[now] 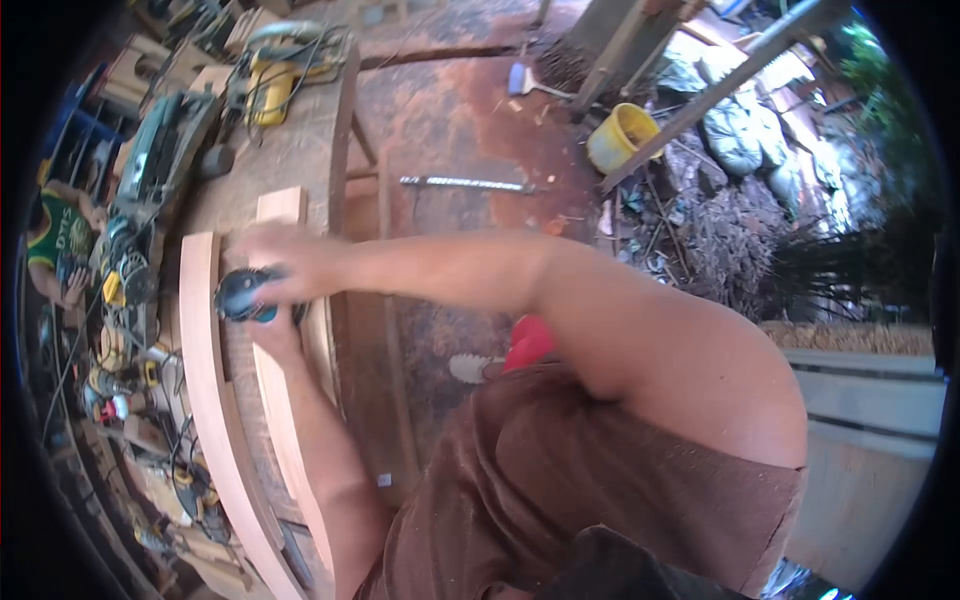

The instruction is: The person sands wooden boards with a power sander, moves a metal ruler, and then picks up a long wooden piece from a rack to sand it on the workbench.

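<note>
A dark and teal power tool (243, 296) stands over the pale boards on the wooden workbench (300, 130). My right hand (290, 262), blurred by motion, reaches in from the right and is closed on its upper part. Lower down, my left hand (279, 335) holds the tool's near side, with fingers partly hidden. A long pale board (205, 350) runs along the left of the tool. Another board (281, 205) lies beneath my hands and forearms, partly covered by them. The tool's underside is hidden.
A yellow power tool (268, 92) with cables lies at the bench's far end. More tools (125, 265) line the left side, near a person in a green top (68, 240). On the floor are a metal strip (465, 184) and a yellow bucket (622, 138).
</note>
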{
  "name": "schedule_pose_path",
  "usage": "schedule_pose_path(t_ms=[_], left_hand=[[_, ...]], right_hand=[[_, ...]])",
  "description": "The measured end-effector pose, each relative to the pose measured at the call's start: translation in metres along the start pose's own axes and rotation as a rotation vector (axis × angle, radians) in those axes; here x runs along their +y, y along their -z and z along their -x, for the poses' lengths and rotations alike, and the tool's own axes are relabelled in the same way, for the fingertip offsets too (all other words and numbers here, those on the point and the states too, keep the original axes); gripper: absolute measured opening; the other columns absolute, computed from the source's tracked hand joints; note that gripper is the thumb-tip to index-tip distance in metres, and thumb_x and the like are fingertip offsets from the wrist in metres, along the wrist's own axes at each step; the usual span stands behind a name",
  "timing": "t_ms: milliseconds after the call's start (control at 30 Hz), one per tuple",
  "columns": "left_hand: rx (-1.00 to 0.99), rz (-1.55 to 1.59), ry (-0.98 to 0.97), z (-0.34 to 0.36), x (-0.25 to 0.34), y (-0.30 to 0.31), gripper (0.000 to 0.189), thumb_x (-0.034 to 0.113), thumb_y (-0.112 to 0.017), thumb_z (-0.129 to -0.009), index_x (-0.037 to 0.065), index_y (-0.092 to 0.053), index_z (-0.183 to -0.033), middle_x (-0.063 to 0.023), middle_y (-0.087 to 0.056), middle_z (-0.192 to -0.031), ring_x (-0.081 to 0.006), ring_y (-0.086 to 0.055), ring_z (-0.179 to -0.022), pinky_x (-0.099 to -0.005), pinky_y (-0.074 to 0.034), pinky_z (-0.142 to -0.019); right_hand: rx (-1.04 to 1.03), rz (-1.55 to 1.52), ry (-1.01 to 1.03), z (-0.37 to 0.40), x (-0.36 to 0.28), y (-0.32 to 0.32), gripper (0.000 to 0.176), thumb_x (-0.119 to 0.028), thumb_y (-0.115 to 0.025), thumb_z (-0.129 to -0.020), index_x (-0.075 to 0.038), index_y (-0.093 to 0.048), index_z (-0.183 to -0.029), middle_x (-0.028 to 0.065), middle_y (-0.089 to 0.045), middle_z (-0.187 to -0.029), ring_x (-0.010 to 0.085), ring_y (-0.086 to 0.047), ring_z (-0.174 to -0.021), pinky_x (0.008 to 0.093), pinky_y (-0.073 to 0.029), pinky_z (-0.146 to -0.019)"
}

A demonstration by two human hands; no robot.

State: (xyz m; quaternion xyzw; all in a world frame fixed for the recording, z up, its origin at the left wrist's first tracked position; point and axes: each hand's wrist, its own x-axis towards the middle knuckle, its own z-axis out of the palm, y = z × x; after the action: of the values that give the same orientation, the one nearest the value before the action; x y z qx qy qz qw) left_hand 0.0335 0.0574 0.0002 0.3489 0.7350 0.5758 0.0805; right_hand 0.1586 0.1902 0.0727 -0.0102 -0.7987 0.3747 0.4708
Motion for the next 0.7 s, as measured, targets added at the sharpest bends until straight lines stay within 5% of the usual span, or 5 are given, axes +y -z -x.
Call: schedule_pose_path(t_ms=[133, 300, 467, 567, 700], left_hand=[[-0.022, 0.104, 0.118, -0.005, 0.009, -0.022, 0.059, 0.017, -0.091, -0.077, -0.006, -0.064, -0.124, -0.0121, -0.069, -0.118, -0.0221, -0.066, -0.105, -0.0356, -0.050, -0.098], [-0.055, -0.440, -0.126, -0.015, -0.032, -0.046, 0.062, 0.018, -0.091, -0.075, -0.007, -0.064, -0.125, -0.0138, -0.069, -0.119, -0.0245, -0.065, -0.107, -0.0378, -0.049, -0.101], [0.229, -0.263, 0.332, -0.010, -0.043, -0.021, 0.054, 0.018, -0.080, -0.083, -0.005, -0.059, -0.127, -0.0164, -0.064, -0.121, -0.0271, -0.065, -0.105, -0.0404, -0.056, -0.090], [0.341, 0.159, 0.188, -0.022, -0.047, -0.027, 0.069, 0.031, -0.080, -0.081, -0.003, -0.054, -0.135, -0.0160, -0.060, -0.133, -0.0298, -0.056, -0.125, -0.0446, -0.050, -0.107], [0.510, 0.121, 0.328, -0.036, -0.033, -0.011, 0.082, 0.037, -0.082, -0.079, -0.004, -0.048, -0.141, -0.0190, -0.057, -0.138, -0.0329, -0.058, -0.125, -0.0484, -0.052, -0.106]], right_hand=[[0.015, 0.353, -0.496, 0.168, 0.060, 0.119, 0.059, -0.036, -0.072, -0.090, -0.009, -0.057, -0.140, 0.0217, -0.059, -0.137, 0.0407, -0.054, -0.130, 0.0496, -0.041, -0.112], [-0.573, 0.521, -1.367, 0.449, 0.135, 0.246, 0.070, -0.040, -0.076, -0.087, -0.010, -0.050, -0.144, 0.0236, -0.054, -0.141, 0.0438, -0.052, -0.132, 0.0517, -0.045, -0.109], [-0.829, 0.607, -1.886, 0.522, 0.171, 0.292, 0.063, -0.038, -0.072, -0.089, -0.010, -0.052, -0.141, 0.0280, -0.054, -0.140, 0.0483, -0.054, -0.129, 0.0548, -0.047, -0.107], [-0.886, 0.479, -1.933, 0.517, 0.249, 0.290, 0.073, -0.044, -0.065, -0.092, -0.012, -0.043, -0.154, 0.0273, -0.057, -0.139, 0.0403, -0.052, -0.136, 0.0489, -0.044, -0.113], [-0.716, 0.648, -1.547, 0.559, 0.387, 0.269, 0.045, -0.031, -0.062, -0.092, -0.007, -0.062, -0.129, 0.0272, -0.065, -0.125, 0.0426, -0.063, -0.117, 0.0504, -0.053, -0.098]])
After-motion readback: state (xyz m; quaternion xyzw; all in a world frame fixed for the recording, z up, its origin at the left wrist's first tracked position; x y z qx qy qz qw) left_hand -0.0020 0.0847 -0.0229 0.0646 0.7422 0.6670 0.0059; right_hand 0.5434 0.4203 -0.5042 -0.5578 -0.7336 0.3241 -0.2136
